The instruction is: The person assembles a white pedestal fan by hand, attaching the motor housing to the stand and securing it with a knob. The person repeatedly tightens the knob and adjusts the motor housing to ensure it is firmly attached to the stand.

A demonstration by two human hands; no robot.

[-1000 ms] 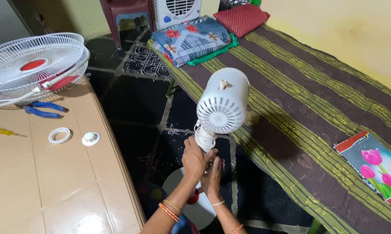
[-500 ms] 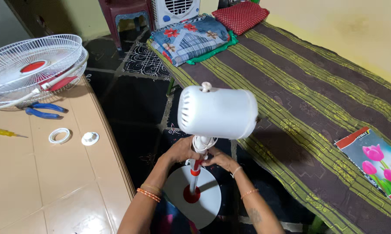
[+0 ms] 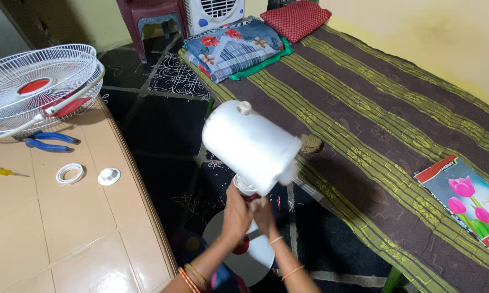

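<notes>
A white fan motor housing [image 3: 250, 145] tops a thin stand that rises from a round white base [image 3: 252, 259] on the dark floor. My left hand [image 3: 237, 212] and my right hand [image 3: 264, 215] both wrap the stand's neck just under the housing, where a white cord is coiled. The housing is blurred and points to the lower right, its small knob on top. The front of the motor is turned away from me.
The tan tiled table [image 3: 65, 228] at left carries white fan grilles [image 3: 35, 87], blue pliers [image 3: 46, 141], a yellow screwdriver [image 3: 0, 171], a white ring [image 3: 71, 173] and a white cap [image 3: 109, 176]. The striped bed [image 3: 374, 108] at right holds folded cloth, a red pillow and a book [image 3: 464, 198].
The motor housing has swung round on its stand, from showing its vented back to pointing lower right. Both hands stayed on the neck and shifted their grip.
</notes>
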